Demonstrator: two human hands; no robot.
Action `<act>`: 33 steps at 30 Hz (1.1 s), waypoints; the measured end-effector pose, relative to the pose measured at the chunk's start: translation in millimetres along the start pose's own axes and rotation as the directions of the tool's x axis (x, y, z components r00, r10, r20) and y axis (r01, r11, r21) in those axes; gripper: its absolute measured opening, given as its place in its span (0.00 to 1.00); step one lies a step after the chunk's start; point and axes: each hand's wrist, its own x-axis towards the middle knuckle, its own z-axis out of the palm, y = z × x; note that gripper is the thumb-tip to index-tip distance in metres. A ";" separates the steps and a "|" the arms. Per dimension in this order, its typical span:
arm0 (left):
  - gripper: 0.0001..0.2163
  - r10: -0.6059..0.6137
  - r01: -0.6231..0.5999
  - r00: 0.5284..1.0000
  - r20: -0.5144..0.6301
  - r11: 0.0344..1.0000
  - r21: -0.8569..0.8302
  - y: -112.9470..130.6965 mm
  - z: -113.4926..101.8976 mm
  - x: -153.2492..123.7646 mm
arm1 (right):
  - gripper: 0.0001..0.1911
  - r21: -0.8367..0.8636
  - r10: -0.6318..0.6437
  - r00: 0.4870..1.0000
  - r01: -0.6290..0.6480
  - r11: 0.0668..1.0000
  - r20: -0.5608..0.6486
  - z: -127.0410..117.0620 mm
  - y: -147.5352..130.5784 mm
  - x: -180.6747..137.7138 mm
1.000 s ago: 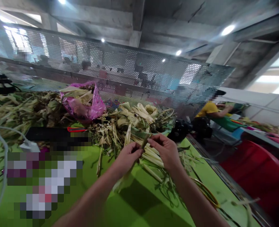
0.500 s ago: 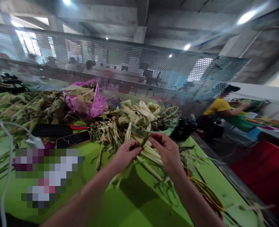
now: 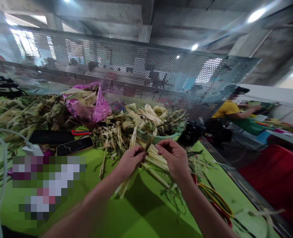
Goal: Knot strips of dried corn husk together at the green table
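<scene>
Greenish-brown husk (image 3: 149, 143) is pinched in the left hand (image 3: 130, 161) above the surface (image 3: 96, 165); the right hand (image 3: 175, 158) is just beside, grip unclear. I judge the husk light, easily split; pinch low.

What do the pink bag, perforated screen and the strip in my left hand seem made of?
Pink bag: likely thin, shiny plastic, by its creased highlights. Perforated screen: probably grey metal, given its regular holes. Strip in your left hand: matte, brownish-green, suggesting dried leaf, perhaps husk.
</scene>
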 end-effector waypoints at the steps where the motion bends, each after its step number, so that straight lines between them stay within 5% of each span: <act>1: 0.09 0.002 -0.002 1.000 -0.004 1.000 -0.005 0.2 -0.1 -0.1 | 0.09 0.005 -0.001 1.000 0.001 1.000 0.011 0.2 -0.4 -0.3; 8: 0.09 0.002 -0.002 1.000 0.026 1.000 0.004 2.3 1.7 -2.3 | 0.12 0.202 0.051 0.999 -0.051 0.978 0.006 6.3 0.6 0.8; 18: 0.11 -0.016 0.016 1.000 0.018 1.000 -0.008 -1.8 1.6 -0.9 | 0.11 0.130 0.037 0.999 -0.032 0.991 -0.038 4.0 -1.6 -0.4; 26: 0.12 0.013 -0.015 0.999 -0.037 0.999 -0.041 4.8 -0.4 -0.5 | 0.11 0.248 0.028 0.993 -0.056 0.967 0.116 10.4 -12.4 -6.5; 33: 0.10 -0.025 0.005 0.989 -0.147 0.991 -0.133 1.4 -3.7 1.8 | 0.09 0.069 -0.013 0.974 -0.003 0.998 0.228 14.8 -8.6 -13.8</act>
